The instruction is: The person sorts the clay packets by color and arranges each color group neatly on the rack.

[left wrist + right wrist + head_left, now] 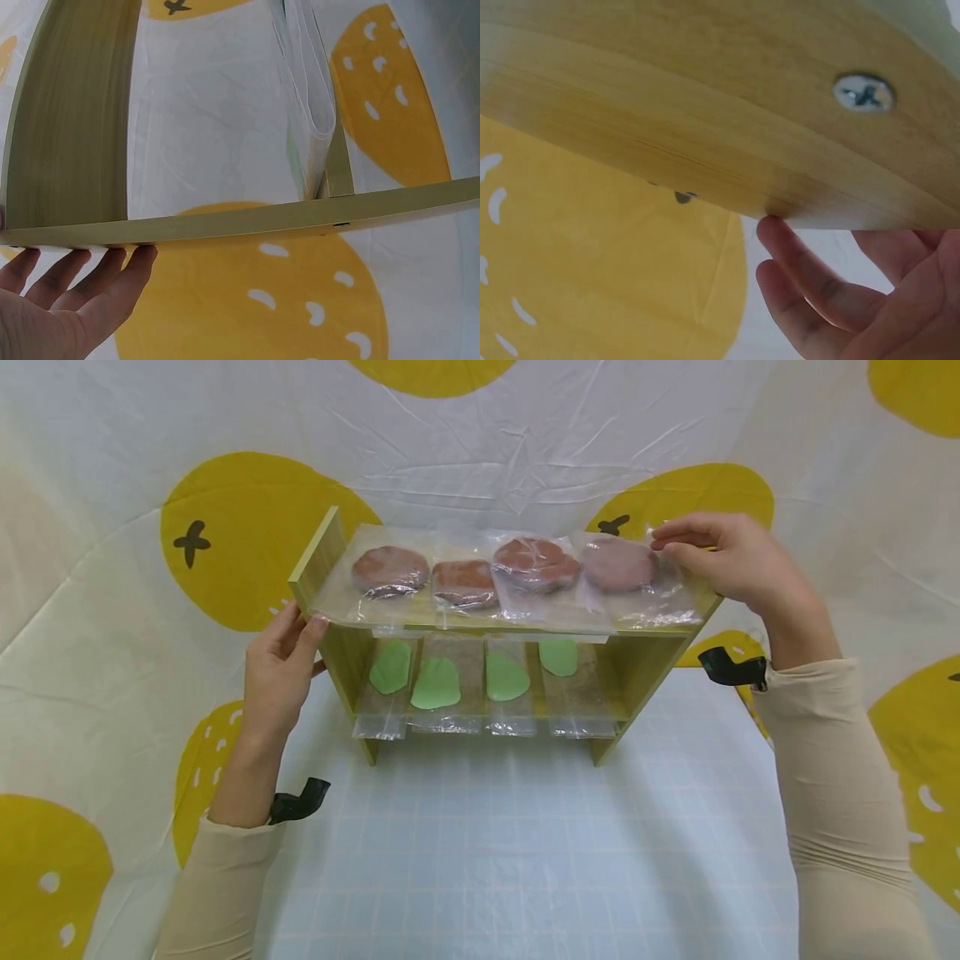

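Observation:
A small wooden two-tier shelf (333,672) stands on the table. My left hand (281,664) grips the top of its left side panel, thumb on the inner side. In the left wrist view, the fingers (135,274) lie against the panel's outer face. At the upper right corner my right hand (720,556) pinches the edge of a clear plastic bag (675,602) holding a pinkish round patty (618,565). The right wrist view shows two fingers (810,277) beside the side panel (705,142); the pinch itself is hidden there.
Bagged reddish-brown patties (390,570) line the upper board. Several bags with flat green pieces (437,683) lie on the lower board, their ends overhanging its front. A light-blue checked cloth (487,843) covers the table. Behind hangs a white curtain (480,460) with yellow shapes.

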`<control>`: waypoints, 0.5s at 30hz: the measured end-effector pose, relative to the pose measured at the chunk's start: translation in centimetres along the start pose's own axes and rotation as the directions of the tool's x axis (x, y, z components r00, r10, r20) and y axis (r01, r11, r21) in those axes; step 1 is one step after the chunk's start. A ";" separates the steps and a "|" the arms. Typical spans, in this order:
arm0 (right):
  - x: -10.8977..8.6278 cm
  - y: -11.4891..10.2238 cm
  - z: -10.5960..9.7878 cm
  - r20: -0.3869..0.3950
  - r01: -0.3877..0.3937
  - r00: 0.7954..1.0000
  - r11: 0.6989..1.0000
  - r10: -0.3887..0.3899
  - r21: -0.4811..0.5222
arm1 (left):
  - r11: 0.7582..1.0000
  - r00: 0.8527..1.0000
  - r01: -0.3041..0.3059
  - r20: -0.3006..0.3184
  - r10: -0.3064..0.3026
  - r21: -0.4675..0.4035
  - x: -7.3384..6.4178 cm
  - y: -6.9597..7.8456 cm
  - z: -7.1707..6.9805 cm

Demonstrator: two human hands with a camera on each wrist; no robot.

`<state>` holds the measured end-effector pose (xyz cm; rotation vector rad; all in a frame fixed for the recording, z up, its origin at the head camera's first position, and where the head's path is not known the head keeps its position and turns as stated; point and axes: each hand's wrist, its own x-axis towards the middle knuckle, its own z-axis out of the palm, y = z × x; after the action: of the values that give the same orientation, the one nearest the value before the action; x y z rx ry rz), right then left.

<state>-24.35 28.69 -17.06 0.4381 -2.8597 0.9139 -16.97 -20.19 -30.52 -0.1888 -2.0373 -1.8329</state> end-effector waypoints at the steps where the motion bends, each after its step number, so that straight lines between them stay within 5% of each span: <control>1: 0.0 0.1 0.0 0.009 0.003 1.000 1.000 -0.003 0.007 | 1.000 1.000 0.001 0.000 -0.001 -0.001 0.0 0.0 0.0; 6: -0.1 0.3 0.0 -0.009 -0.007 1.000 0.998 0.008 0.063 | 1.000 1.000 0.006 -0.004 -0.006 -0.012 0.0 0.1 0.1; 15: -1.3 0.8 0.6 -0.199 -0.010 0.977 0.955 0.072 0.297 | 1.000 1.000 -0.008 -0.018 0.008 -0.003 0.1 0.2 0.2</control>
<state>-23.39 29.24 -18.26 0.2877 -2.5608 1.3181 -16.99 -19.99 -30.32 -0.1800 -2.0186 -1.8265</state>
